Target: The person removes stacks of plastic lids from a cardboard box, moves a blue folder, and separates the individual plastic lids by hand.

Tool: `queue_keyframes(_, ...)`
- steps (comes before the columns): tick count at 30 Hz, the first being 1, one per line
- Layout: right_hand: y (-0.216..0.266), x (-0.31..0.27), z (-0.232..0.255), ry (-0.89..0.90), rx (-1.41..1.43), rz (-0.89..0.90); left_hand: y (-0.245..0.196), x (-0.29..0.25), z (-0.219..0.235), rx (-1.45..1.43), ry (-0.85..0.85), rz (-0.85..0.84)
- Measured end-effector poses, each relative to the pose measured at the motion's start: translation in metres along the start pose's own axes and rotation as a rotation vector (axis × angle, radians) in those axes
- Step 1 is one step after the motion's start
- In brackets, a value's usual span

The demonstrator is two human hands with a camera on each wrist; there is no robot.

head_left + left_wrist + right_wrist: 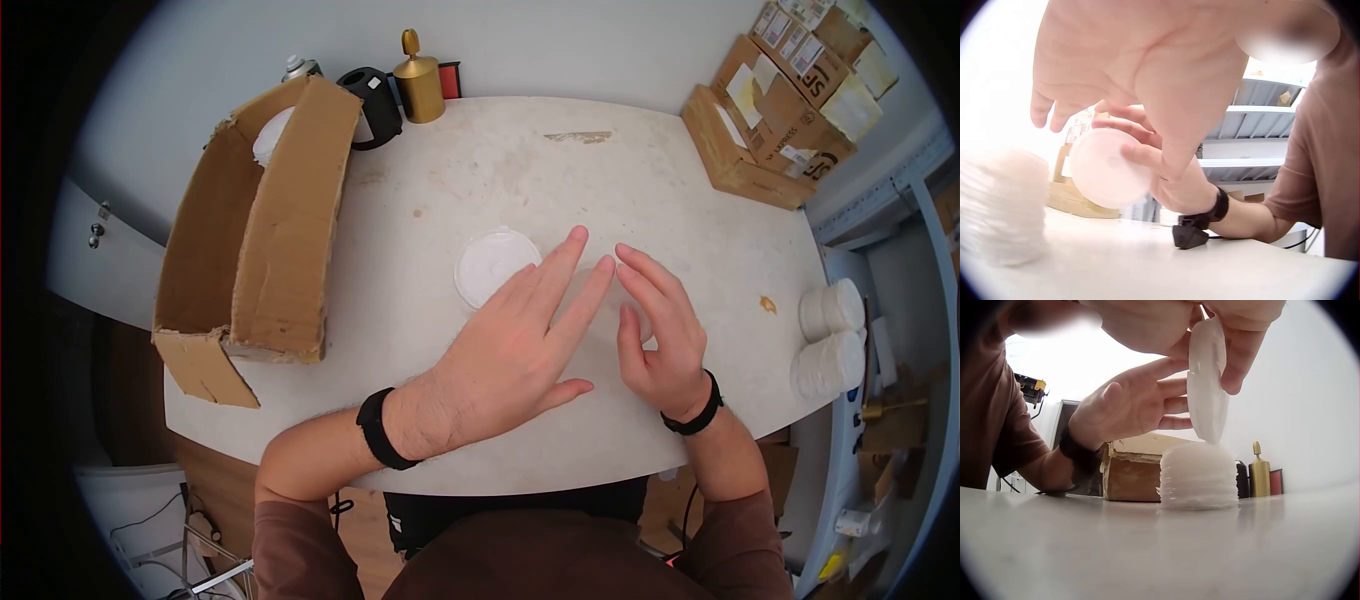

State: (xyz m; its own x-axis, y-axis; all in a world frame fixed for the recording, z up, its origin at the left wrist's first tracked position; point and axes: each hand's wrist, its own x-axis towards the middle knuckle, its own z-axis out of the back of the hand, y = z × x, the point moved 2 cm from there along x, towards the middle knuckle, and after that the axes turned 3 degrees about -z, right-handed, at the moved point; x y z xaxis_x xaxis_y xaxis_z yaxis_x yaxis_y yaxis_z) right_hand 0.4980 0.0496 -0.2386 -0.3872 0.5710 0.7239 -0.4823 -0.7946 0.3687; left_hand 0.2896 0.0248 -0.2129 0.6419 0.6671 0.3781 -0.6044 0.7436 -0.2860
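Note:
My right hand (665,345) pinches a translucent round plastic lid (1207,384) between thumb and fingers, holding it on edge above the table. In the left wrist view the lid's round face (1107,175) shows, with the thumb across it. Palm toward the lid, my left hand (500,350) has its fingers straight and spread. Its fingertips come close to the right hand's fingertips in the head view and overlap the lid in the right wrist view. A stack of similar lids (1199,478) stands on the table, partly covered by my left hand from above.
An open cardboard box (290,230) stands at the left with a white round item (270,135) inside. Behind it are a black cylinder (372,110) and a gold bottle (420,90). Parcels (780,110) fill the back right corner. Two white stacks (830,310) stand at the right edge.

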Motion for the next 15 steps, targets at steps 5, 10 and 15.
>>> queue_keyframes(5,0.0,-0.003,0.0,-0.038,0.053,0.071,-0.012,0.001,-0.017,-0.115,-0.07,-0.046)
queue_keyframes(10,0.007,-0.004,0.005,0.054,0.166,0.136,-0.013,-0.001,-0.024,-0.123,-0.123,-0.038)
queue_keyframes(15,0.007,-0.002,0.004,0.114,0.22,0.133,-0.011,-0.003,-0.017,-0.179,-0.158,-0.01)
